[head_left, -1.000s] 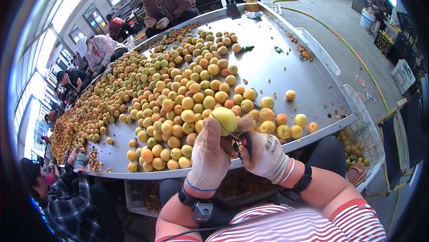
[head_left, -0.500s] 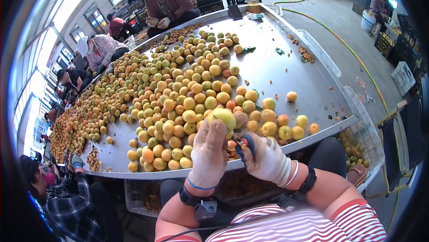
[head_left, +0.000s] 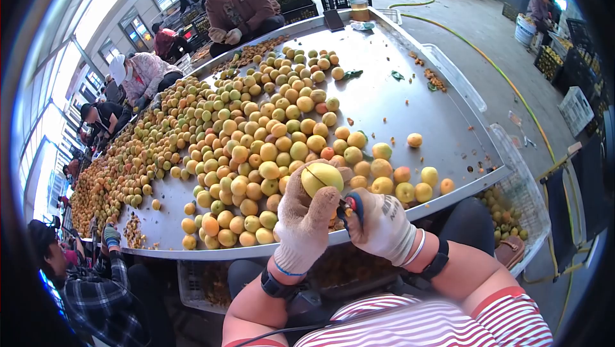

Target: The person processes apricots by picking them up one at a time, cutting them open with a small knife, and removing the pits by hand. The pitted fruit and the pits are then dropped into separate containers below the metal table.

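In my gloved left hand (head_left: 306, 209) is a yellow-green apricot (head_left: 321, 179), held up over the table's front edge. A dark line, like a cut or seam, runs across its upper left side. My gloved right hand (head_left: 382, 222) is closed around a small hand tool with blue-and-red handles (head_left: 353, 206). The tool's dark tip is close to my left fingers, just below the apricot; whether it touches is hard to see. Behind my hands, a large heap of apricots (head_left: 269, 148) spreads over the metal table (head_left: 410, 116).
Loose apricots (head_left: 403, 191) lie near the front right edge. Plastic crates (head_left: 195, 283) with fruit stand below the table. Other people (head_left: 240, 4) work along its far and left sides. A jar (head_left: 359, 2) stands at the far corner. A hose (head_left: 480, 52) crosses the floor.
My left hand has turned the apricot, so the dark line now faces up toward me. The right hand with the tool has shifted slightly, and the whole view has moved a little.
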Motion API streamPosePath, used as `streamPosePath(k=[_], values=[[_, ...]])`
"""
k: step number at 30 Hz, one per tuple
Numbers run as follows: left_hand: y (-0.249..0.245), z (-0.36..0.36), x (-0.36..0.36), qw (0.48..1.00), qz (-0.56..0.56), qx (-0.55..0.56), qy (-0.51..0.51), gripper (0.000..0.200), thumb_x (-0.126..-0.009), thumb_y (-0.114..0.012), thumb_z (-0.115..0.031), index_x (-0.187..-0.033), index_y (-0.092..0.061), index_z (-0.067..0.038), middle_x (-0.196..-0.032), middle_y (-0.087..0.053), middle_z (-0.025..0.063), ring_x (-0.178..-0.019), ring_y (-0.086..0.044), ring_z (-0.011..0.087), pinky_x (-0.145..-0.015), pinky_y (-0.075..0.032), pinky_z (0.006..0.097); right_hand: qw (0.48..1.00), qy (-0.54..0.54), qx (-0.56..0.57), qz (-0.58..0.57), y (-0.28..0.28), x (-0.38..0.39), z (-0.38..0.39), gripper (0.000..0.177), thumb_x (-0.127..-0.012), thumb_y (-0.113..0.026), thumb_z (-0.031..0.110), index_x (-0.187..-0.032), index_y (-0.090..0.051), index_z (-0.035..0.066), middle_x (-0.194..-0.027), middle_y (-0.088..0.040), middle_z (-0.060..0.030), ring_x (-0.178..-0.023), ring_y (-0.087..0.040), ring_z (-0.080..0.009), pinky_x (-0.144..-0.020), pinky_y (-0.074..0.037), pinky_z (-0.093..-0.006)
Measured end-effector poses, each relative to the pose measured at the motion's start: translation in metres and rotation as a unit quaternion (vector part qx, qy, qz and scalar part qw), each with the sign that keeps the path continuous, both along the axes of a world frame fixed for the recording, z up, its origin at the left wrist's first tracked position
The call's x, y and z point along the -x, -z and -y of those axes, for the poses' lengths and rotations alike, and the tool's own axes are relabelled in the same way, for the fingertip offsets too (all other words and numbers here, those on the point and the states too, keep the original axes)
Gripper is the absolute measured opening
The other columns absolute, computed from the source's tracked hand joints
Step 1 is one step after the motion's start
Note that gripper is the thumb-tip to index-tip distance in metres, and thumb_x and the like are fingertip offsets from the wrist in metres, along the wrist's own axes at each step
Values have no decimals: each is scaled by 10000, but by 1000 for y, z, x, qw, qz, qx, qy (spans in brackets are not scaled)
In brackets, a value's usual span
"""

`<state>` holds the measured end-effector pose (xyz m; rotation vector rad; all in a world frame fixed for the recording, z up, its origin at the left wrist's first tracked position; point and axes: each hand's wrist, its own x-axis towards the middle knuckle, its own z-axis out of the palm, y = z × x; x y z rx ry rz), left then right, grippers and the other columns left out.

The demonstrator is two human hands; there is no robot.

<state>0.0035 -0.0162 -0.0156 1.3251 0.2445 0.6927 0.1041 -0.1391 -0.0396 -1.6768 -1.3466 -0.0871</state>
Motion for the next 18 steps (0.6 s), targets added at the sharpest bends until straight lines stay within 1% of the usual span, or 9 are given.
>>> streamPosePath(k=[1,4,5,9,12,14,15,17,18], values=[[0,-2,-1,1000,2,-10,-3,474,-951,-673,-162,-1344,-485,23,-1266,-628,115,-1147,-603,167,-994,-477,300,1000,1,0,1,-3,2,1,159,-992,-554,144,-1086,-559,16,-738,-643,-179,-662,-643,-393,-565,-505,-445],[2,-3,-1,1000,9,-12,-13,473,-940,-674,-127,-1342,-481,29,-1273,-612,113,-1137,-603,170,-987,-477,298,966,-96,49,-236,-6,2,0,149,-976,-582,153,-1038,-569,18,-695,-627,-158,-642,-647,-386,-551,-506,-449],[3,-3,0,1000,11,-2,-19,472,-933,-673,-104,-1340,-478,34,-1274,-602,113,-1132,-602,172,-984,-477,297,965,-97,49,-237,-7,1,1,149,-976,-582,153,-1038,-569,18,-695,-627,-158,-642,-647,-386,-551,-506,-449],[3,-6,-4,998,8,-58,-12,472,-921,-685,-82,-1330,-484,41,-1273,-585,116,-1127,-601,179,-982,-478,298,998,5,45,-35,-5,0,5,157,-986,-577,163,-1024,-575,10,-705,-629,-164,-638,-650,-385,-557,-510,-448],[6,-10,-4,990,5,-138,-22,501,-899,-726,-99,-1320,-494,43,-1269,-577,117,-1130,-598,186,-977,-481,299,992,-41,23,-114,-2,-4,2,155,-979,-588,164,-1012,-573,14,-697,-627,-159,-611,-645,-369,-532,-503,-437],[7,-9,-4,993,0,-111,-36,520,-867,-772,-124,-1293,-525,43,-1230,-618,134,-1121,-606,200,-992,-472,322,923,-167,57,-340,-6,-11,3,152,-980,-589,167,-987,-570,17,-690,-625,-157,-589,-636,-367,-512,-496,-441],[8,-10,-5,993,-1,-111,-36,520,-867,-772,-124,-1293,-525,43,-1230,-618,134,-1121,-606,200,-992,-472,322,923,-167,57,-342,-6,-9,5,152,-980,-589,167,-987,-570,17,-690,-625,-157,-589,-636,-367,-512,-496,-441],[9,-12,-6,978,-11,-199,-65,532,-836,-804,-140,-1266,-549,45,-1148,-671,152,-1084,-631,218,-1002,-467,341,997,-4,50,-58,-8,-2,9,178,-1016,-544,184,-1014,-575,8,-731,-635,-175,-639,-652,-357,-556,-503,-419],[9,-13,-7,978,-11,-199,-64,532,-836,-804,-140,-1266,-549,45,-1148,-671,152,-1084,-631,218,-1002,-467,341,997,-3,50,-59,-8,-1,9,178,-1016,-544,184,-1014,-575,8,-731,-635,-175,-639,-652,-357,-556,-503,-419]])
